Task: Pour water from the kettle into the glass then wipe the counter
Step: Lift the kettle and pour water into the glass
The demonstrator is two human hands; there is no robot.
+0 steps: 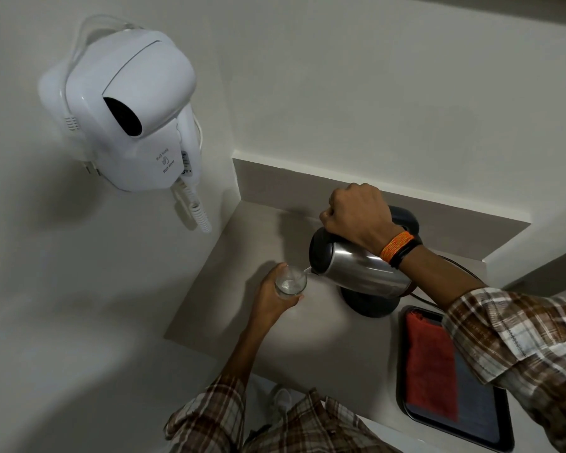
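The right hand grips the handle of a shiny steel electric kettle with a black lid, tipped so its spout touches the rim of a small clear drinking glass holding some water. The left hand is wrapped around that glass, held just above the beige counter. Behind the kettle lies its round black base, and to the right a dark rectangular tray holds a folded red cloth.
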